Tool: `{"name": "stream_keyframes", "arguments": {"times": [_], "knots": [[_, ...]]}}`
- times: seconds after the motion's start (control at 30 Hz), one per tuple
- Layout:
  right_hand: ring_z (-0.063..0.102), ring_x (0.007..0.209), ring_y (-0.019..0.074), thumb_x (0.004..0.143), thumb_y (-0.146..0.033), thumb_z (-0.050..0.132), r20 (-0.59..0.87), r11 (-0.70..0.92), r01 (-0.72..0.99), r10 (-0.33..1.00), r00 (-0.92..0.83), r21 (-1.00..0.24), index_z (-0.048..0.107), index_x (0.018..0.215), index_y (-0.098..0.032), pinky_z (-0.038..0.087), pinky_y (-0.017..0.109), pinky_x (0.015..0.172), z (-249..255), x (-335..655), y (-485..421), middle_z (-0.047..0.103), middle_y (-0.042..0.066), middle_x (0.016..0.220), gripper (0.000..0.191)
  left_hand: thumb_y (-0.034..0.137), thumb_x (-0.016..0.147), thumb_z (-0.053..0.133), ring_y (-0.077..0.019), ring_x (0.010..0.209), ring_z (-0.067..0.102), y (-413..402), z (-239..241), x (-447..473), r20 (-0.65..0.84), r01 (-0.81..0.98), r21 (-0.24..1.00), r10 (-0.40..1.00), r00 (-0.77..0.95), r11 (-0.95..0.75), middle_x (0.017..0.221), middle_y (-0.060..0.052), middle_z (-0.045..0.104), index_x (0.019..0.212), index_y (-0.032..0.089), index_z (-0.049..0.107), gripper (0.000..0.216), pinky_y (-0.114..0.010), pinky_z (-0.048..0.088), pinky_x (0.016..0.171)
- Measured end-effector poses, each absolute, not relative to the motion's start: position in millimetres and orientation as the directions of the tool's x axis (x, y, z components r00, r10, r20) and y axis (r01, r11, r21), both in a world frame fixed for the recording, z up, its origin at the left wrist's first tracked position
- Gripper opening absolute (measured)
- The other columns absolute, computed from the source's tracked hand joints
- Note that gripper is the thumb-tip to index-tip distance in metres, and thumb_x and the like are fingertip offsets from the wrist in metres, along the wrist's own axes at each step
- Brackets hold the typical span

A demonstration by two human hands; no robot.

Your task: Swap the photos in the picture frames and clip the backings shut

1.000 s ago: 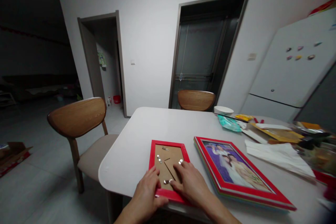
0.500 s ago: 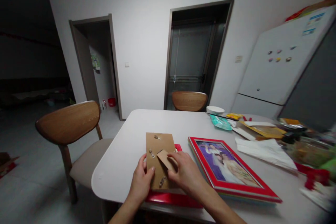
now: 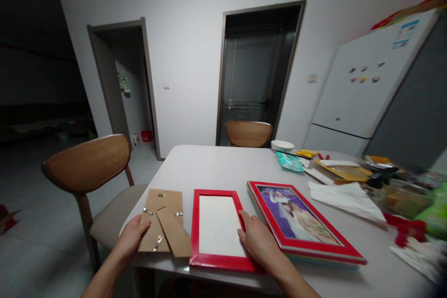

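Backing board (image 3: 152, 229), 1, brown, with 4 metal clips and 1 stand flap (image 3: 173, 233), at the near left edge of the white table (image 3: 206, 167); its left edge pinched by the left hand (image 3: 131, 234), thumb over the face. Red frame (image 3: 196, 228), 1, small, around a white panel (image 3: 219, 226), lying just right of the board; the right hand (image 3: 257, 238) touches its right rim, fingers bent, whether gripping cannot be told. Larger red picture frame (image 3: 300, 219), 1, photo upward, right of that hand. White bowl (image 3: 282, 145), 1, far side.
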State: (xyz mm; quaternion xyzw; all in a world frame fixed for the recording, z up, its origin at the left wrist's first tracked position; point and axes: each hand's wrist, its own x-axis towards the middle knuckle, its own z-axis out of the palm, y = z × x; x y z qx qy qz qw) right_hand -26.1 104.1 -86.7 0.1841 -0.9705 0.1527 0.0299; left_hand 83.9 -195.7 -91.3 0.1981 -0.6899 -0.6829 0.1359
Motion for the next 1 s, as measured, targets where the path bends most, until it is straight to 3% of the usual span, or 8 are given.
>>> {"name": "stream_keyframes", "arguments": {"times": [0.17, 0.3, 0.4, 0.5, 0.6, 0.8, 0.9, 1.0], "knots": [[0.057, 0.08, 0.0225, 0.067, -0.01, 0.038, 0.133, 0.878, -0.334, -0.307, -0.942, -0.343, 0.041, 0.114, -0.005, 0.039, 0.029, 0.068, -83.1, -36.0, 100.5, 0.058, 0.018, 0.091, 0.048, 0.024, 0.056, 0.061, -0.0307, 0.091, 0.055, -211.7, -98.3, 86.0, 0.03, -0.143, 0.962, -0.61, -0.792, 0.232, 0.087, -0.007, 0.063, 0.103, 0.014, 0.047, 0.05, -0.044, 0.038, 0.083], [0.059, 0.075, 0.0202, 0.065, -0.014, 0.038, 0.069, 0.641, -0.207, -0.234, -0.97, -0.739, 0.031, 0.121, -0.005, 0.042, 0.028, 0.065, -65.3, -35.9, 102.6, 0.06, 0.016, 0.091, 0.057, 0.021, 0.059, 0.056, -0.0282, 0.117, 0.031, -176.1, -92.2, 82.5, 0.278, -0.094, 0.868, -0.634, -0.722, 0.488, 0.119, -0.01, 0.045, 0.109, 0.015, 0.045, 0.053, -0.042, 0.02, 0.099], [0.058, 0.053, 0.0158, 0.067, -0.019, 0.035, -0.112, 0.262, 0.034, -0.29, -0.951, -0.964, 0.016, 0.128, -0.012, 0.043, 0.027, 0.052, -44.5, -24.7, 99.8, 0.063, 0.006, 0.074, 0.065, 0.021, 0.065, 0.051, -0.0248, 0.114, 0.036, -118.3, -80.6, 81.0, 0.375, 0.031, 0.788, -0.439, -0.817, 0.615, 0.12, -0.011, 0.045, 0.113, 0.013, 0.043, 0.049, -0.041, 0.025, 0.098], [0.052, 0.042, 0.0123, 0.065, -0.021, 0.041, -0.15, -0.043, 0.174, -0.333, -0.931, -0.984, 0.01, 0.13, -0.02, 0.042, 0.025, 0.045, -25.6, -11.3, 93.1, 0.06, -0.001, 0.065, 0.072, 0.022, 0.064, 0.057, -0.0235, 0.118, 0.031, -59.7, -68.5, 76.3, 0.347, 0.177, 0.771, -0.17, -0.922, 0.611, 0.129, -0.009, 0.036, 0.119, 0.016, 0.039, 0.059, -0.036, 0.024, 0.1], [0.05, 0.041, 0.0107, 0.062, -0.02, 0.047, -0.138, -0.139, 0.198, -0.357, -0.924, -0.97, 0.013, 0.129, -0.024, 0.041, 0.023, 0.044, -16.5, -3.5, 88.5, 0.06, -0.002, 0.066, 0.075, 0.021, 0.066, 0.054, -0.0237, 0.118, 0.031, -25.5, -59.1, 68.0, 0.379, 0.255, 0.737, -0.071, -0.923, 0.626, 0.13, -0.009, 0.035, 0.119, 0.014, 0.04, 0.055, -0.036, 0.025, 0.1], [0.054, 0.049, 0.0133, 0.065, -0.03, 0.052, -0.069, 0.087, 0.038, -0.378, -0.923, -0.995, 0.018, 0.129, -0.017, 0.042, 0.024, 0.048, -26.3, -9.3, 93.3, 0.057, -0.002, 0.06, 0.073, 0.004, 0.06, 0.041, -0.0206, 0.104, 0.044, -32.2, -44.1, 65.9, 0.574, 0.39, 0.607, -0.042, -0.818, 0.692, 0.112, -0.008, 0.051, 0.116, 0.016, 0.042, 0.057, -0.032, 0.034, 0.093], [0.057, 0.056, 0.0165, 0.066, -0.027, 0.046, 0.012, 0.409, -0.158, -0.338, -0.941, -0.899, 0.026, 0.126, -0.01, 0.043, 0.027, 0.053, -39.8, -19.8, 100.7, 0.06, 0.002, 0.066, 0.065, 0.007, 0.066, 0.04, -0.0204, 0.095, 0.049, -58.2, -44.5, 71.6, 0.572, 0.261, 0.694, -0.294, -0.766, 0.671, 0.105, -0.008, 0.052, 0.116, 0.016, 0.04, 0.051, -0.031, 0.041, 0.083], [0.059, 0.079, 0.0226, 0.065, -0.019, 0.042, 0.105, 0.71, -0.317, -0.326, -0.939, -0.629, 0.04, 0.119, -0.005, 0.042, 0.03, 0.069, -58.2, -29.5, 109.1, 0.062, 0.013, 0.089, 0.056, 0.013, 0.07, 0.042, -0.0182, 0.079, 0.056, -88.8, -55.9, 79.1, 0.413, 0.115, 0.853, -0.525, -0.744, 0.509, 0.097, -0.007, 0.055, 0.116, 0.016, 0.038, 0.046, -0.027, 0.047, 0.065]]}}
